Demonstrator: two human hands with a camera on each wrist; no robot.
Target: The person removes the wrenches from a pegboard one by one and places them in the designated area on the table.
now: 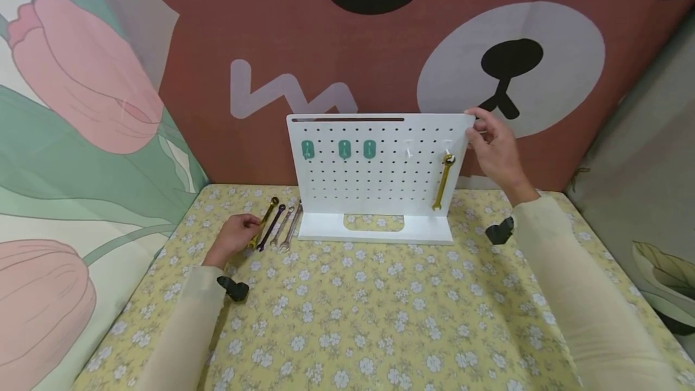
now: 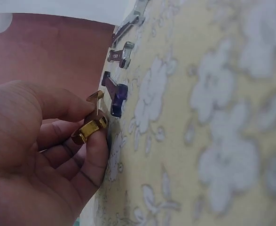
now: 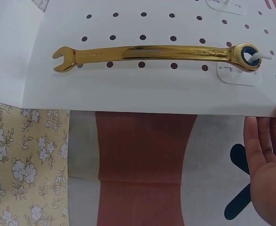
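Observation:
My left hand (image 1: 234, 235) pinches a gold combination wrench (image 2: 91, 128) at the left of the table, between thumb and fingers. Beside it lie a dark purple wrench (image 1: 272, 227) and two silver wrenches (image 1: 283, 225). With thumb in front and fingers behind, my right hand (image 1: 496, 152) grips the upper right edge of a white pegboard (image 1: 374, 206), which stands upright on its base. A second gold wrench (image 3: 156, 52) hangs by its ring end from a clear hook (image 3: 260, 57) near that edge, its open end downward.
Three green hooks (image 1: 344, 149) sit on the board's left and middle part; another clear hook (image 1: 408, 149) is right of them. The base has a cut-out at its back. A flowered yellow cloth (image 1: 347, 312) covers the table, and a printed brown curtain (image 1: 260, 29) hangs close behind.

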